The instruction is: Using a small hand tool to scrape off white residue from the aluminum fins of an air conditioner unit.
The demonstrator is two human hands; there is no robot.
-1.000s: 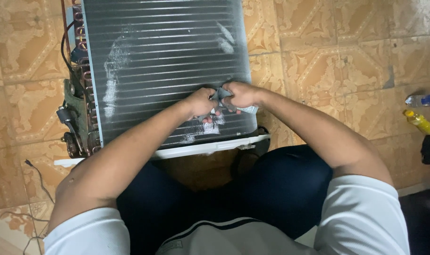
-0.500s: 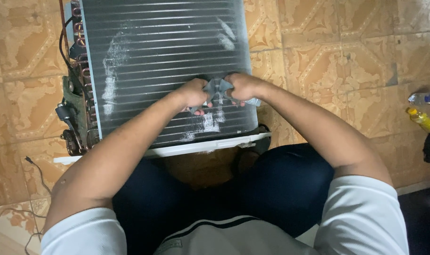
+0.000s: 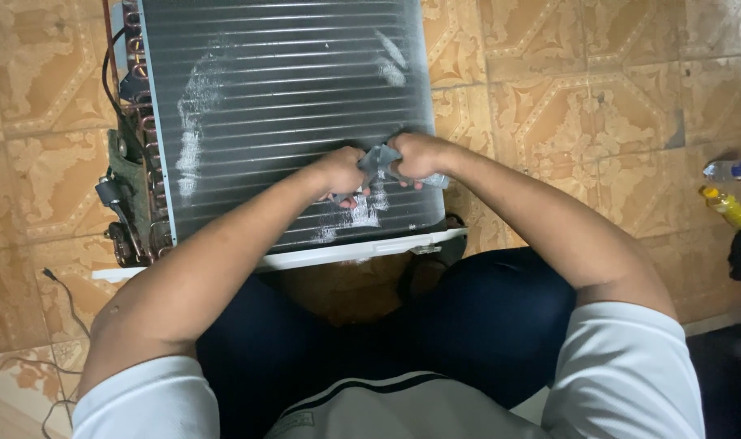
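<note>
Grey rag (image 3: 380, 158) bunched between both hands' fingers (image 3: 350, 175) over coil (image 3: 289, 97).

Grey cloth (image 3: 380, 158): small, crumpled, bunched up w/ folds sticking up, pinched from both sides. Sits on face of finned coil panel (image 3: 281, 106), near its lower right corner, just above white foam patch (image 3: 362, 213). Panel: dark grey, horizontal fins, lying flat, foam streaks at its left side & top right.
</note>
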